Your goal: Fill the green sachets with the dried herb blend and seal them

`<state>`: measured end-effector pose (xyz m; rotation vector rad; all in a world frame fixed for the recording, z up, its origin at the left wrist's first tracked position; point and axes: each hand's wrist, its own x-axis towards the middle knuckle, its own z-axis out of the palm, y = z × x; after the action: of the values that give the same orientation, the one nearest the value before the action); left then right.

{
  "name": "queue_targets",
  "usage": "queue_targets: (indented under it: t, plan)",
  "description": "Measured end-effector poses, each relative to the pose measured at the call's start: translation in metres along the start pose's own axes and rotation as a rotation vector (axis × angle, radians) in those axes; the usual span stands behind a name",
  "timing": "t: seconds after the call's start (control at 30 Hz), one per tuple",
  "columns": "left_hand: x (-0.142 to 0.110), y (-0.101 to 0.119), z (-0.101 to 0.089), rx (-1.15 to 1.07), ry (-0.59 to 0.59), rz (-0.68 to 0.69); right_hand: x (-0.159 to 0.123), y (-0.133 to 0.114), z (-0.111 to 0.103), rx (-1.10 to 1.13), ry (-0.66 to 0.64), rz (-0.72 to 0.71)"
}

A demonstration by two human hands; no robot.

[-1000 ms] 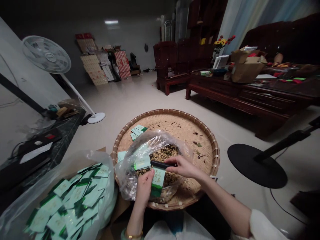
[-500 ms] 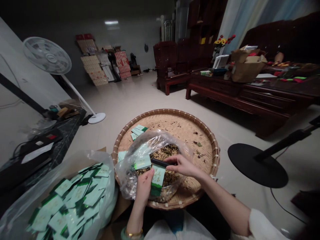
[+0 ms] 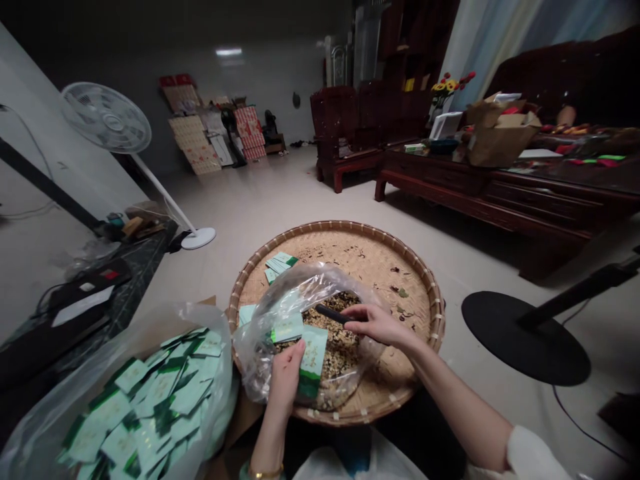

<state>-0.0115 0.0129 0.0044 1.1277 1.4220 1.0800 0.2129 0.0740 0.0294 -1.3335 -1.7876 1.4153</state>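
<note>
1. Far L: dark stone-top bench (image 3: 143, 270) w/ white paper (image 3: 83, 307) on it. White pedestal fan (image 3: 107, 119) just beyond, base on floor.
2. Lower L: cardboard box (image 3: 240, 420) w/ clear plastic liner (image 3: 210, 333), packed w/ loose, overlapping pale-green pkts (image 3: 150, 407), dark-green bands on them.
3. L hand (image 3: 286, 380): fingers (image 3: 299, 350) narrow, gripping upright pale-green pkt (image 3: 314, 360) by its edge, just above open bag.
4. Centre: round bamboo tray (image 3: 403, 287), dried bits scattered on it. Small pile of pkts (image 3: 280, 265) on tray beyond bag. Clear bag (image 3: 280, 313) lying in tray, open, full of dried herb mix (image 3: 335, 343); another pkt (image 3: 287, 327) resting at bag's mouth.
5. R hand (image 3: 377, 325): fingers (image 3: 363, 313) narrow, pinching slim black stick (image 3: 333, 315), tip angled over herb mix.
6. Far R: round black stand base (image 3: 525, 338) on floor. Beyond it, dark wood table (image 3: 540, 193) w/ cardboard box (image 3: 500, 143) on top; another person's forearm (image 3: 565, 115) behind table.
</note>
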Motion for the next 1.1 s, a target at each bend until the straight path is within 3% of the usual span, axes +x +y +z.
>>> queue_targets:
  t: [0.17,0.27,0.4,0.53,0.63,0.7,0.77,0.87,0.93,1.0,1.1]
  plan:
    - [-0.001,0.002,-0.006,-0.043,0.017,-0.045,0.019,0.015,-0.006,-0.474,0.273,-0.074]
    - [-0.004,0.005,-0.003,0.0,0.01,-0.02,0.021,0.006,0.01,-0.483,0.366,-0.172]
    - [-0.01,0.009,0.005,0.058,-0.069,0.014,0.013,-0.012,0.046,-0.338,0.187,-0.346]
    - [-0.015,0.009,0.01,0.09,-0.14,0.042,0.005,-0.017,0.068,-0.277,0.199,-0.404]
    - [-0.018,0.006,0.011,0.05,-0.186,0.007,0.005,-0.014,0.071,-0.187,0.203,-0.373]
    - [-0.02,0.008,0.007,-0.033,-0.195,-0.055,0.007,-0.011,0.068,-0.057,0.17,-0.268]
    - [-0.021,0.014,-0.005,-0.225,-0.058,-0.083,0.009,-0.007,0.062,0.122,0.113,-0.14]
    - [-0.022,0.03,-0.032,-0.657,0.428,0.043,0.011,0.0,0.054,0.297,0.059,-0.016]
    - [-0.023,0.039,-0.045,-0.791,0.535,0.139,0.012,0.005,0.053,0.242,0.038,0.002]
    - [-0.023,0.04,-0.047,-0.708,0.469,0.175,0.011,0.01,0.056,0.053,0.026,-0.04]
    - [-0.013,0.028,-0.035,-0.206,0.196,0.131,0.013,0.014,0.063,-0.312,0.024,-0.171]
